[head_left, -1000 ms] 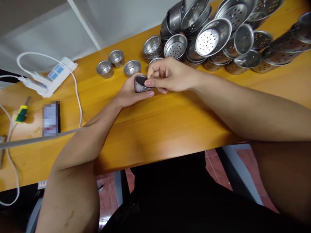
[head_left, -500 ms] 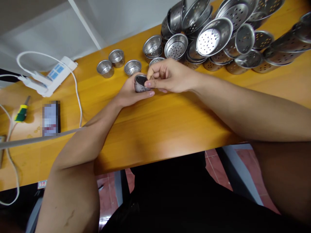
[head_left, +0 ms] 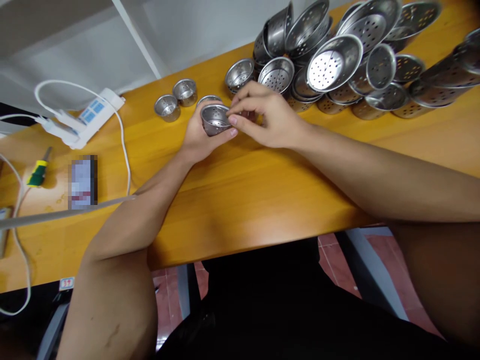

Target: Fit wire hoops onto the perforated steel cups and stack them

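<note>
Above the wooden table, my left hand (head_left: pixel 198 135) is wrapped round a small perforated metal cup (head_left: pixel 216 120), its open top facing up and toward me. My right hand (head_left: pixel 260 116) touches the cup's right rim with bent thumb and fingertips pinched together; part of the fingers is hidden. Just behind the held cup, another small cup (head_left: pixel 209 99) is partly covered by my left hand. Two more small cups (head_left: pixel 167 108) (head_left: pixel 185 92) stand to the left.
Many perforated metal cups (head_left: pixel 333 65) are piled at the back right of the table (head_left: pixel 232 200). On the left lie a white power strip (head_left: pixel 93 117) with cables, a phone (head_left: pixel 83 181) and a green-yellow screwdriver (head_left: pixel 38 172).
The held cup has tilted so more of its inside shows, and it has risen slightly. My right fingers have spread a little and stay at its rim. The view has shifted slightly.
</note>
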A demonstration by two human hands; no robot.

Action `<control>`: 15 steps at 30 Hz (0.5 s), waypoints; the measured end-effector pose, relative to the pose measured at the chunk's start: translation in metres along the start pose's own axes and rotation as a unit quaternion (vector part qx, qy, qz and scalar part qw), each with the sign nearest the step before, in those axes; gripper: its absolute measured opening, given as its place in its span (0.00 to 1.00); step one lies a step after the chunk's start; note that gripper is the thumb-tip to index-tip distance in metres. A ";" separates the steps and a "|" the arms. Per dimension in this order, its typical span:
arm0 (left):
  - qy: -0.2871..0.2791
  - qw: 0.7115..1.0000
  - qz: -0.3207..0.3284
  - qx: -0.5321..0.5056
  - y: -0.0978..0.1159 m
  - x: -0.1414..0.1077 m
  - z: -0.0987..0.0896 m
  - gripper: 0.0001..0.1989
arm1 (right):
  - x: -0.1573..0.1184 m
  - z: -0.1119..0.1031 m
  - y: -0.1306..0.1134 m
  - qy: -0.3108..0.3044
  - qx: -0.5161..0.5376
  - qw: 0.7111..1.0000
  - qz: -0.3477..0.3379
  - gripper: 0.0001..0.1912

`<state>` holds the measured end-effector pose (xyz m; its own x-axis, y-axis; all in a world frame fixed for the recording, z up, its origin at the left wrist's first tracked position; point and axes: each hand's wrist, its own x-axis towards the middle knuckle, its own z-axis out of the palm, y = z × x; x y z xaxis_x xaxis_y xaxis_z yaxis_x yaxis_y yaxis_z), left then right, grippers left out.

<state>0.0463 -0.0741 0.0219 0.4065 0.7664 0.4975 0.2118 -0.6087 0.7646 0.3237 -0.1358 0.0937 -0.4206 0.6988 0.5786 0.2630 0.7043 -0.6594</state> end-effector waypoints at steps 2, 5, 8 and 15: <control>0.004 1.000 0.004 0.012 -0.005 0.000 -0.002 0.51 | -0.001 0.001 0.002 -0.008 -0.012 1.000 -0.014 0.34; 0.005 1.000 0.015 0.027 -0.016 -0.001 -0.004 0.52 | -0.002 0.001 0.005 -0.022 -0.023 0.999 -0.015 0.33; 0.012 0.999 0.043 0.025 -0.028 -0.002 -0.002 0.56 | -0.003 0.003 0.009 -0.035 -0.029 0.999 -0.013 0.32; 0.006 0.994 0.105 -0.001 -0.036 -0.001 -0.001 0.60 | -0.007 0.013 0.014 -0.056 -0.028 0.998 -0.026 0.24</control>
<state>0.0375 -0.0527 -0.0053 0.4306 0.6250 0.6511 0.1220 -0.7551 0.6441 0.3191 -0.1328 0.0742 -0.5290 0.6448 0.5517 0.2850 0.7473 -0.6002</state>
